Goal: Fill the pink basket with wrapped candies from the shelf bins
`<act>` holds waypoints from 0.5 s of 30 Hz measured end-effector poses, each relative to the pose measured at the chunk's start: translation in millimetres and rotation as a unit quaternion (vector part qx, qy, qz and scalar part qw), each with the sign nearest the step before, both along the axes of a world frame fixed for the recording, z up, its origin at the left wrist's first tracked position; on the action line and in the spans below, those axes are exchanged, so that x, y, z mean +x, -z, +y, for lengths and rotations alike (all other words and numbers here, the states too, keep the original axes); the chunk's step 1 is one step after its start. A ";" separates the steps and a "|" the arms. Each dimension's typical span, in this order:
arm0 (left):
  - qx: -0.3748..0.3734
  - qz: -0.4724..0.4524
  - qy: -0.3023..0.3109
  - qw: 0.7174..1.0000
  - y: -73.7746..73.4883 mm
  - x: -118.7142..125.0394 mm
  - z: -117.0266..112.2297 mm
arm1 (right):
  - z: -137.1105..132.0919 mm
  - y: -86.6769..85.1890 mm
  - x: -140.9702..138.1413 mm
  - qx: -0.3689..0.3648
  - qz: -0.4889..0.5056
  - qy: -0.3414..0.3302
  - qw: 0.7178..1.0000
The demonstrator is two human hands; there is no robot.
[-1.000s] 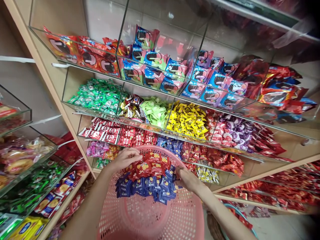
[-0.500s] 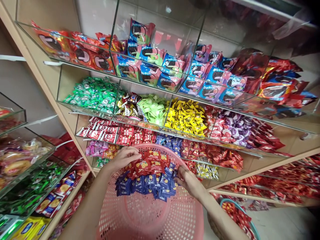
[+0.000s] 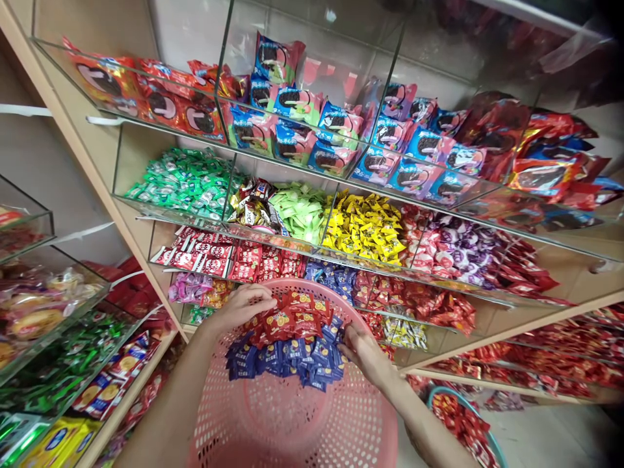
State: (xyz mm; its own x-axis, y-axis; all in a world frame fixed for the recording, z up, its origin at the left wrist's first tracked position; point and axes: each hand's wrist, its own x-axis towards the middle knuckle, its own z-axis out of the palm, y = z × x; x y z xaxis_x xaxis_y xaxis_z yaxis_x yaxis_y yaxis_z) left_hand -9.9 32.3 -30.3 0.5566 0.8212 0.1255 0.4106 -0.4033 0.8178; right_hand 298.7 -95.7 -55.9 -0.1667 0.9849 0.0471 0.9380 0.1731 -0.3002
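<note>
A pink perforated plastic basket (image 3: 355,409) is in front of me, tilted with its far rim near the lower shelves. Inside it, toward the far side, red candy packets (image 3: 292,322) with orange pictures lie above a layer of dark blue candy packets (image 3: 295,357). My left hand (image 3: 246,305) reaches over the far left rim, its fingers stretched out at the edge of the red packets. On the right side my right hand (image 3: 361,348) is beside the blue packets, thumb and fingers apart; some fingertips are hidden. What supports the basket does not show.
Glass-fronted shelves hold green candies (image 3: 182,182), yellow candies (image 3: 365,227) and blue-and-pink cake packs (image 3: 292,140). Below, a compartment has blue packets (image 3: 331,276) behind the basket's rim. A teal tub (image 3: 494,442) of red packets stands on the floor at right.
Almost nothing differs. The view has shifted very slightly, while both hands and the packets in the basket keep their places.
</note>
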 end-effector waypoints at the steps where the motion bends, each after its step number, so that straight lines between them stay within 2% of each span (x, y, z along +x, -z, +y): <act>1: -0.001 -0.001 -0.004 1.000 1.2 -0.1 0.4 | -0.1 -0.4 -1.2 0.003 -0.010 -0.001 1.000; 8: 0.000 0.005 -0.004 1.000 1.1 0.6 0.5 | -1.1 -2.0 -7.8 0.022 -0.077 -0.009 0.997; 15: -0.005 0.004 0.005 1.000 -4.1 0.6 -0.8 | -9.0 -9.2 -9.3 0.023 -0.066 -0.002 0.998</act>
